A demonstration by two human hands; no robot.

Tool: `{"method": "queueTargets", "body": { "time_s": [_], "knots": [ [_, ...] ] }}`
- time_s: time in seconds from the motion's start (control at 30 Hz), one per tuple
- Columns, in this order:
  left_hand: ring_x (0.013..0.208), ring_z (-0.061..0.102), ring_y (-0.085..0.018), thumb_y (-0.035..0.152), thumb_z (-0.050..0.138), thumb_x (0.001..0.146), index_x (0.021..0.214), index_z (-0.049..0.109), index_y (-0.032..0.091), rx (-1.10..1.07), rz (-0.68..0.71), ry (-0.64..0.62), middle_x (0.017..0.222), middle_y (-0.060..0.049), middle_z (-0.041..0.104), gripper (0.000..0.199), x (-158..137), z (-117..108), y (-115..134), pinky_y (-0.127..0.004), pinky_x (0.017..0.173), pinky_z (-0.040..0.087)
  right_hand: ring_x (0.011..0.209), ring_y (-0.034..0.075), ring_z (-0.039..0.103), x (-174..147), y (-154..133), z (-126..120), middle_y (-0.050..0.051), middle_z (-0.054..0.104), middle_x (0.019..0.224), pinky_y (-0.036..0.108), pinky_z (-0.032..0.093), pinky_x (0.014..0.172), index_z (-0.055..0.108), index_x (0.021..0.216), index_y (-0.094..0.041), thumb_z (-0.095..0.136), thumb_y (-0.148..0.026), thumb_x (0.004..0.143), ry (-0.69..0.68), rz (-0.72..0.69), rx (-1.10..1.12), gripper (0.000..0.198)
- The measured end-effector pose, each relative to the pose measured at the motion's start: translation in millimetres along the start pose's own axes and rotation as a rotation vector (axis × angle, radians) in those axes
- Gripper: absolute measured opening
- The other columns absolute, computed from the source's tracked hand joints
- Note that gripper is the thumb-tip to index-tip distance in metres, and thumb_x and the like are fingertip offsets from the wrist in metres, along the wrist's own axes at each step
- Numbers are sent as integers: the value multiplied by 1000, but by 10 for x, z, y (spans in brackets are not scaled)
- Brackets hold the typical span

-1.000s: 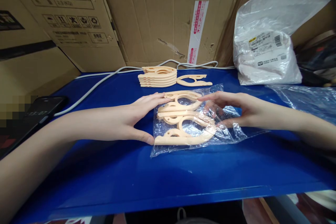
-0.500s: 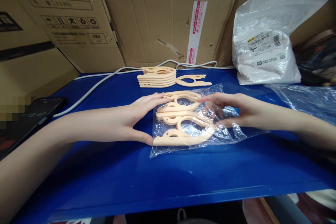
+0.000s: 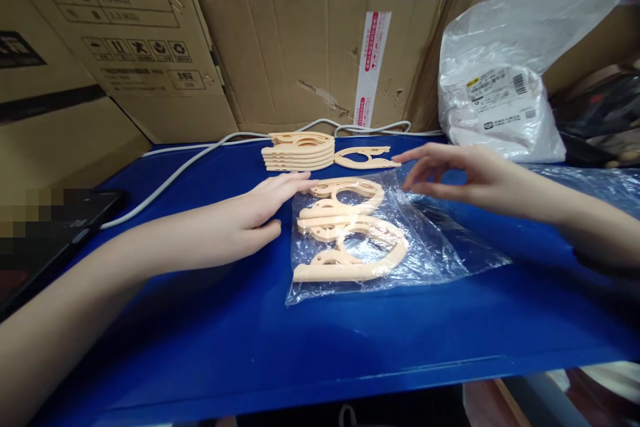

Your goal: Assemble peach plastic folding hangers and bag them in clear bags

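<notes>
The right hand [image 3: 465, 168], fingers loosely bent and grasping nothing, has left the bag [image 3: 430, 247] for the loose hanger [image 3: 380, 163]; work seems to shift there. The left hand [image 3: 253, 212], released, thumb lifted, keeps fingertips at the bag's edge. The loose hanger lies beside the stack [image 3: 300, 161], long axis left-right, free ends pointing right.

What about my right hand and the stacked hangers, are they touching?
Apart. The head view shows a clear gap between the right hand and the stacked hangers, with a single hanger lying there.

Glossy film bag [image 3: 440, 257], hangers [image 3: 350, 271] — apparently smooth plastic
</notes>
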State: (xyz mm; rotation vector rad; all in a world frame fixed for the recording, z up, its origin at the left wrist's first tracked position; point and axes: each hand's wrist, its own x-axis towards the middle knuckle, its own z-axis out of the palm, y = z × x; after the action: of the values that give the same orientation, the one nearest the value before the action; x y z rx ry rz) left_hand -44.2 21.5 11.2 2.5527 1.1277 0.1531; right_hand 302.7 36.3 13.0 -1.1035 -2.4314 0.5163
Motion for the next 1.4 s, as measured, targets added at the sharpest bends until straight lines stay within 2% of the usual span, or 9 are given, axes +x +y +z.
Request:
{"method": "queueTargets", "body": {
  "time_s": [0.07,0.13,0.27,0.37,0.47,0.73,0.97,1.17,1.4],
  "knots": [
    [148,26,-27,23,40,92,153,32,18,31,5,75,162,-6,28,61,52,64,-8,-44,123,19,90,24,66,120,75,-50,8,71,103,41,54,76,60,124,-23,56,-49,91,128,6,-156,43],
    [147,28,-25,19,38,92,151,34,14,87,9,149,159,-9,33,60,97,123,-12,-44,123,21,101,28,64,270,186,-74,12,67,116,48,53,86,60,126,-23,56,-53,89,152,14,-262,48],
    [146,30,-26,11,38,88,148,37,9,182,3,252,156,-13,37,60,139,189,2,-45,122,24,132,35,48,570,452,-13,17,51,144,57,37,111,46,145,-19,48,-64,88,79,42,-312,72],
    [144,34,-25,8,36,88,146,40,9,198,24,309,153,-13,40,58,141,201,9,-44,121,26,142,36,37,719,589,99,14,41,155,58,28,117,40,150,-20,42,-69,89,-19,91,-297,79],
    [143,35,-23,6,34,88,145,41,9,206,32,366,151,-12,43,57,140,204,-4,-41,121,27,145,36,31,782,631,195,9,41,155,60,25,118,43,149,-24,38,-69,91,-112,85,-325,73],
    [143,36,-21,5,35,88,147,38,11,216,27,418,152,-12,42,59,135,218,-36,-40,121,27,126,34,55,847,656,181,13,58,138,55,42,107,51,141,-22,41,-63,93,-88,18,-371,64],
    [143,35,-21,6,34,89,146,39,11,211,16,424,153,-11,41,57,125,212,-30,-41,121,28,117,34,60,926,621,108,12,64,130,50,48,98,58,131,-22,57,-68,81,-97,15,-315,68],
    [144,35,-21,9,34,90,144,39,12,214,23,436,153,-11,42,55,125,189,-6,-42,121,28,108,35,65,887,522,80,14,67,124,48,50,91,56,132,-20,61,-68,76,-3,30,-363,74],
    [142,37,-22,13,35,94,143,41,13,143,38,470,150,-11,45,50,100,156,95,-42,120,26,102,37,64,703,434,-157,17,68,114,51,51,85,58,127,-17,64,-69,73,141,0,-447,75]
  ]
}}
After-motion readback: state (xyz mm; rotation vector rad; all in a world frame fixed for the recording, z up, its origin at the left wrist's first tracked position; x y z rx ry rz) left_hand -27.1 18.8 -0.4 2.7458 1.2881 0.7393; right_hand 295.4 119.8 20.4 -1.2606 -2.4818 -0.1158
